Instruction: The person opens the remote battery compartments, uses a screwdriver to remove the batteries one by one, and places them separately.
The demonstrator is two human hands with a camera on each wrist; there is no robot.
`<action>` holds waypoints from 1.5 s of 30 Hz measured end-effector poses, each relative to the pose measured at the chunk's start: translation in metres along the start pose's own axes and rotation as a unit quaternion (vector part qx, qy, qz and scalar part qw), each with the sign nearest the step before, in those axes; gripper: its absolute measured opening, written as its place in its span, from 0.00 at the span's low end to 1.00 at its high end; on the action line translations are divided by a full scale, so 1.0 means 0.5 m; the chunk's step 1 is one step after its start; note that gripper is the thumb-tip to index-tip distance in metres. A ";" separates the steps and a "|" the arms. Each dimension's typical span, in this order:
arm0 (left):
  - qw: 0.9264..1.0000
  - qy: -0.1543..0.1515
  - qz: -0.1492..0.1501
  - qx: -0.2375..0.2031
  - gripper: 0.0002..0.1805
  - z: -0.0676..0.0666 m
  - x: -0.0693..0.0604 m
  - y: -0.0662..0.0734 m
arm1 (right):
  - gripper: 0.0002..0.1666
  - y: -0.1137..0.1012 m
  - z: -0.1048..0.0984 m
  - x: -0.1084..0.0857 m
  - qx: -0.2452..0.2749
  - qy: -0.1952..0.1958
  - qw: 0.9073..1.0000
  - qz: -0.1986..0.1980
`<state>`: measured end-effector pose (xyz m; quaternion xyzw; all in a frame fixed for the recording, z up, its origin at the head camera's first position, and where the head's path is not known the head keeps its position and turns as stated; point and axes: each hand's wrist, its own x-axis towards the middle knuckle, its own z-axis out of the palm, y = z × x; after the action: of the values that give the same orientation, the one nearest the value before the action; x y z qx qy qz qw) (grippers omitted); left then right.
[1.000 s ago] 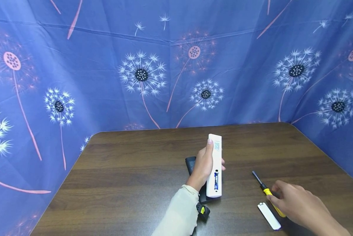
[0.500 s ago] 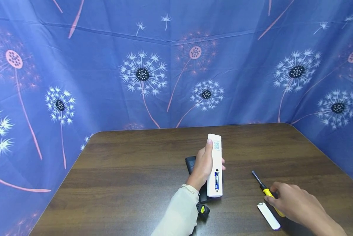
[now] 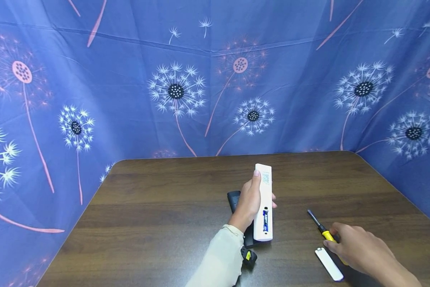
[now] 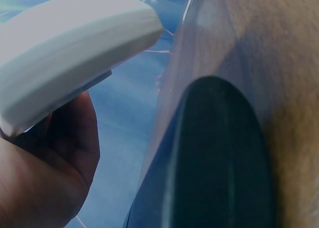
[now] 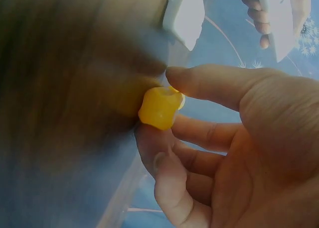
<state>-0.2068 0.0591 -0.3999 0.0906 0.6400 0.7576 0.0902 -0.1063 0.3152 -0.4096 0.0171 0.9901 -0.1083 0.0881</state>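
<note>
A white remote control is gripped by my left hand, its back turned up and its thumb along one edge. Its battery slot lies uncovered, with a blue battery inside. The remote's white end also shows in the left wrist view. My right hand is low over the table at a screwdriver, pinching its yellow handle between thumb and fingers. The screwdriver's shaft points away to the left. In the right wrist view the handle's butt sits between thumb and fingers.
A white battery cover lies left of the screwdriver handle. Partly hidden beneath the left hand and white remote is a black remote. The brown wooden table ends at a blue dandelion-print cloth.
My right hand has shifted slightly along the screwdriver's handle. The white remote stays in my left hand, nearly still; the whole view has drifted a little.
</note>
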 end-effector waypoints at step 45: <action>1.000 0.005 0.004 -0.013 0.36 0.000 -0.004 -0.003 | 0.08 -0.068 -0.011 -0.051 0.041 0.148 0.988 -0.034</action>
<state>-0.2048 0.0587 -0.4012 0.0884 0.6304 0.7664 0.0855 -0.0839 0.2828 -0.3926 0.0024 0.9870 -0.1477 -0.0636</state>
